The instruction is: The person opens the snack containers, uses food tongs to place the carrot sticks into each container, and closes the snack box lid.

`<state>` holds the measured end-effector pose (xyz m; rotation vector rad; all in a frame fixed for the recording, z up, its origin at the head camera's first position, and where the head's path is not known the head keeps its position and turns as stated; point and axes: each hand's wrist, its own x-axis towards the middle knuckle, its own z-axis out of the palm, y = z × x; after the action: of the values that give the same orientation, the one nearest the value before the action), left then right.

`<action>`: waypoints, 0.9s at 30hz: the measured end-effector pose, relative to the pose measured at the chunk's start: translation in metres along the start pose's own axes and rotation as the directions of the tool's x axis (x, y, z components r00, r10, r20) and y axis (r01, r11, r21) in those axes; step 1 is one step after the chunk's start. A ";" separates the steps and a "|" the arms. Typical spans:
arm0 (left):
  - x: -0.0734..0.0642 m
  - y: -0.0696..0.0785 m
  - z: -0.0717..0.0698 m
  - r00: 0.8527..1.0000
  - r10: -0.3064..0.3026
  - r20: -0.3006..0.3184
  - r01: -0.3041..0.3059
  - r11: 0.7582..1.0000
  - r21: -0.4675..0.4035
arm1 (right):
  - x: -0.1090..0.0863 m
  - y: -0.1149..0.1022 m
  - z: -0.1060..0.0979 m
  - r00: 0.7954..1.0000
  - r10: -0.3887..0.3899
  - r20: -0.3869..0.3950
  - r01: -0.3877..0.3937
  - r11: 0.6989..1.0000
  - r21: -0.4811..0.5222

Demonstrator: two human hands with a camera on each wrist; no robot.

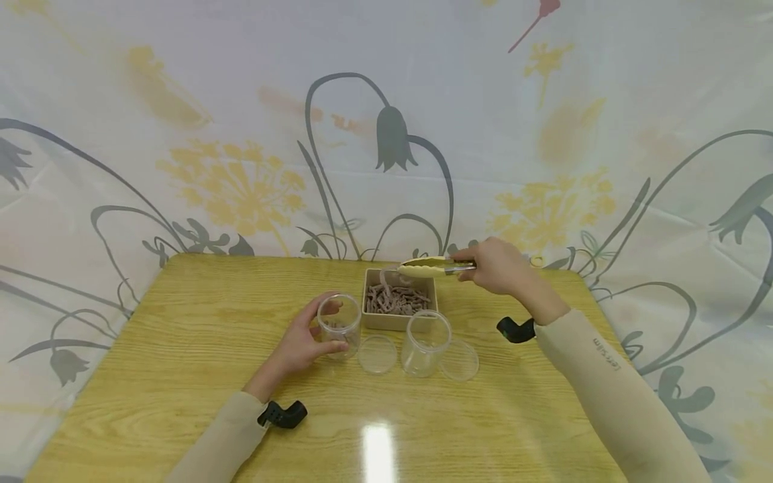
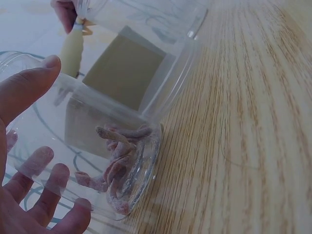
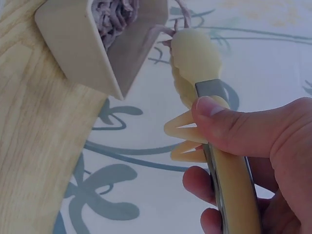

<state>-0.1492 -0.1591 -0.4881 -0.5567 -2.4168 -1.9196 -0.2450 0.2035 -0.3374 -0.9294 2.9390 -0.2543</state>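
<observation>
My left hand [image 1: 297, 343] holds a clear plastic jar [image 1: 340, 332] upright on the table, thumb and fingers on opposite sides of it. Several purplish-grey strips [image 2: 117, 165] lie at the jar's bottom in the left wrist view. With my right hand [image 1: 498, 267] I grip a pair of tongs [image 1: 425, 268] with pale yellow heads, above the back of a beige rectangular box [image 1: 395, 323]. Strips hang from the tongs' heads [image 3: 197, 53] in the right wrist view. More strips [image 1: 398, 302] fill the lower part of the box.
A second clear jar [image 1: 421, 359], without a lid on it, stands in front of the box. One round clear lid [image 1: 377, 355] lies between the jars, another lid [image 1: 461, 362] to the right. The wooden table [image 1: 199, 302] ends at a patterned curtain [image 1: 241, 100] behind.
</observation>
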 end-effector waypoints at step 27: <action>0.001 -0.002 -0.001 1.000 0.013 0.017 -0.013 1.000 -0.021 | -0.007 -0.045 -0.023 0.960 -0.192 -0.205 0.200 0.980 0.018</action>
<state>-0.1505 -0.1604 -0.4893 -0.5905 -2.4000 -1.9447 -0.2156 0.1743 -0.3067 -1.2629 3.0072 -0.4381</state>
